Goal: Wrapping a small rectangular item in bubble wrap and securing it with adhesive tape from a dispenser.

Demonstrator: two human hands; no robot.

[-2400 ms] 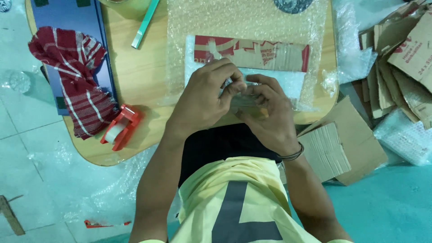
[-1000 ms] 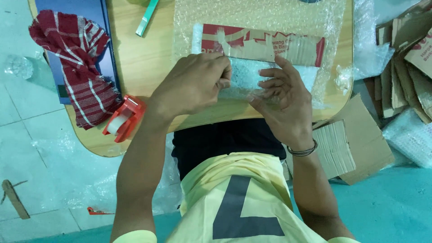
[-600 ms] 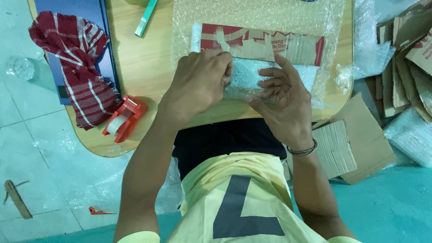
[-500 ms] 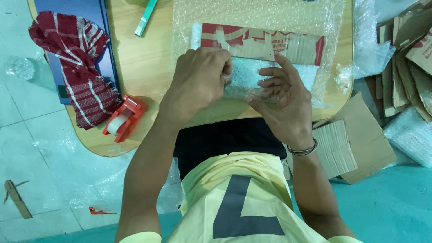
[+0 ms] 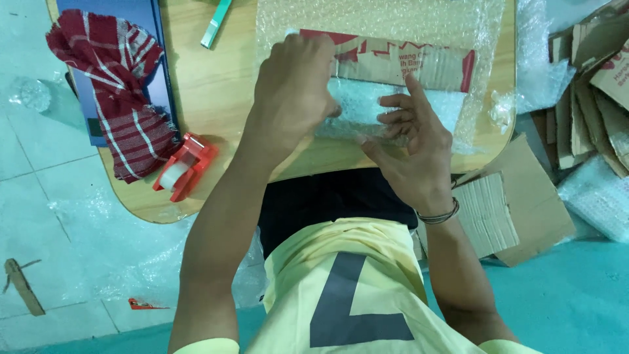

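Two hands are on one small bubble-wrapped bundle point(image 5: 367, 108) near the front edge of the round wooden table point(image 5: 216, 98), so I'll place everything off that bundle. The left hand point(image 5: 291, 98) covers its left end, knuckles up and fingers curled down onto the wrap, so it looks like it's pinching or pressing it, though the fingertips are hidden and I can't tell how tight. The right hand point(image 5: 409, 147) sits at the bundle's right front, palm turned up and mostly open, fingers spread with the tips resting on the wrap, thumb just under the front edge; it isn't closed around anything. The bundle itself is a pale, whitish, roughly oblong lump, all cloudy bubbles, and whatever's inside doesn't show. Right behind it lies a flat strip of brown cardboard point(image 5: 400, 59) with red printed shapes, sitting on a big clear bubble-wrap sheet point(image 5: 380, 19) that spreads under and past the bundle. Well to the left of the bundle there's a red tape dispenser point(image 5: 185, 166) near the table edge, and further left a red and white striped cloth point(image 5: 114, 92) draped over a dark blue flat case point(image 5: 108, 13). Back-left is a teal pen-like tool point(image 5: 216, 23). Off to the right, down on the floor, are plain brown corrugated cardboard pieces point(image 5: 517, 203).
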